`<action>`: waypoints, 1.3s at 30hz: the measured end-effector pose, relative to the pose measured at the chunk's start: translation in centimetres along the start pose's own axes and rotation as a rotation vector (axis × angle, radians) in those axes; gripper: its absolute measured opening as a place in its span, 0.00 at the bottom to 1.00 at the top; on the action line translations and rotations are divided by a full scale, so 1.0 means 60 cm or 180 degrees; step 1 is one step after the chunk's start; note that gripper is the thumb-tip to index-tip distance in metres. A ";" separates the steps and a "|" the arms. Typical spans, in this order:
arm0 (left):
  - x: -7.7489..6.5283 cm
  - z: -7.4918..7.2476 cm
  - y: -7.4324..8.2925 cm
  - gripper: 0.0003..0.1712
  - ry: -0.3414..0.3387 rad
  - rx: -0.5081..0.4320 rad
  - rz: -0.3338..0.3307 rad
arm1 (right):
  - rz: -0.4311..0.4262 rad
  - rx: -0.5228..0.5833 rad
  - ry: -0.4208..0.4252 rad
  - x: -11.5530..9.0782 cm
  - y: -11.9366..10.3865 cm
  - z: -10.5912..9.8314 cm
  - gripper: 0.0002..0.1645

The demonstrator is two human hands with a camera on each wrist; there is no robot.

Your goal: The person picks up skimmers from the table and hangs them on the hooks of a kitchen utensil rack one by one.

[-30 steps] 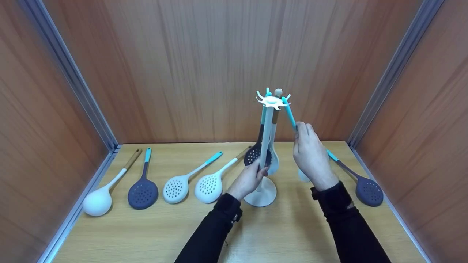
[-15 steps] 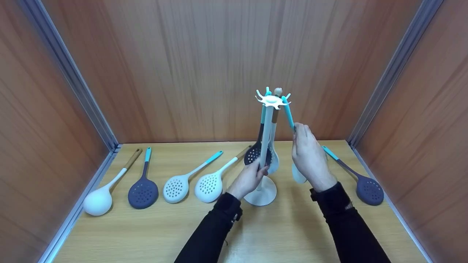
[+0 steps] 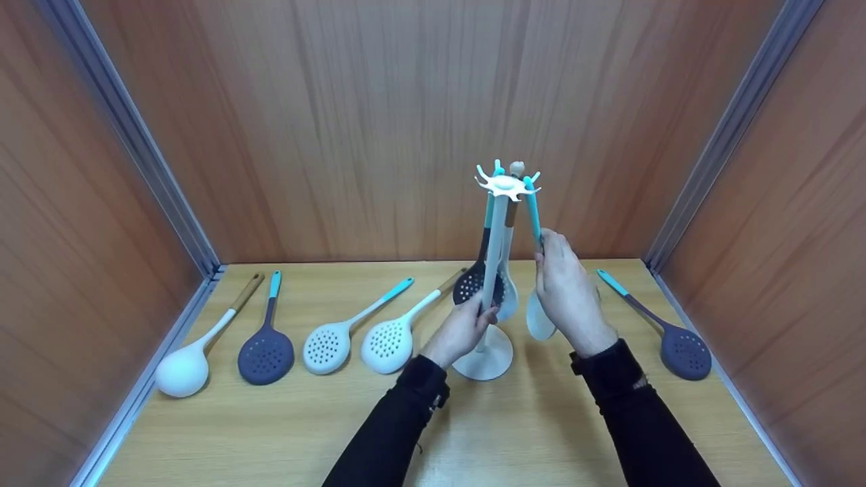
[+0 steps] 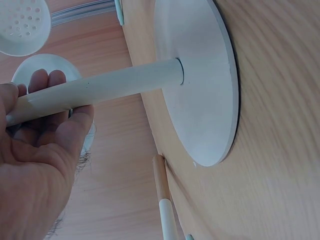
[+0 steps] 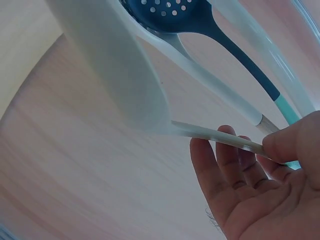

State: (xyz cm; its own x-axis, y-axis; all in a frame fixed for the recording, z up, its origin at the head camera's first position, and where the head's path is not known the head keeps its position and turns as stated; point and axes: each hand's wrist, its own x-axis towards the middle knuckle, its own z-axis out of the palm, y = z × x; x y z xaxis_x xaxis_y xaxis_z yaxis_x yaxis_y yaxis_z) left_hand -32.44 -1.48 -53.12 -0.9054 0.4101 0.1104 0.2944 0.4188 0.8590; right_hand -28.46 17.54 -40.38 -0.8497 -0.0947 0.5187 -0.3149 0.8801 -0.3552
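Note:
My left hand (image 3: 461, 331) grips the pole of a white utensil stand (image 3: 484, 362), low on the pole; the left wrist view shows fingers and thumb around it. My right hand (image 3: 572, 291) pinches the shaft of a white skimmer (image 3: 540, 318) with a turquoise handle, between thumb and fingers in the right wrist view. Its handle top is at a hook on the stand's right side. Holes show in its head (image 4: 22, 25) in the left wrist view. A dark skimmer (image 3: 470, 285) and a white utensil (image 3: 509, 297) with a brown handle hang behind the pole.
On the table left of the stand lie a white ladle (image 3: 183, 370), a dark skimmer (image 3: 266, 355) and two white skimmers (image 3: 326, 348). Another dark skimmer (image 3: 685, 352) lies at the right, near the side wall. Wooden panels (image 3: 379, 135) enclose the back and sides.
My right hand has shifted slightly left, and the white skimmer's head has swung left towards the pole, so it hangs more upright. My left hand stays on the pole.

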 end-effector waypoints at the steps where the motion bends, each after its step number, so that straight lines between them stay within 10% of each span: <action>1: 0.000 0.000 0.000 0.08 0.0003 0.0004 -0.0004 | 0.0011 0.0006 -0.0009 0.000 0.000 0.001 0.23; 39: 0.001 0.001 -0.002 0.10 0.0044 0.0097 0.0166 | 0.0011 -0.0020 -0.0034 -0.006 0.021 0.014 0.33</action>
State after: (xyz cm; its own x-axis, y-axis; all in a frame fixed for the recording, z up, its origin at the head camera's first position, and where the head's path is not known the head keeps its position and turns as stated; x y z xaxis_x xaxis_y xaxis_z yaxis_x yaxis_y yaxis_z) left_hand -32.49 -1.44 -53.22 -0.8926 0.4209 0.1616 0.3502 0.4217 0.8364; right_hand -28.88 18.28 -41.68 -0.8553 -0.0967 0.5090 -0.3093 0.8834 -0.3520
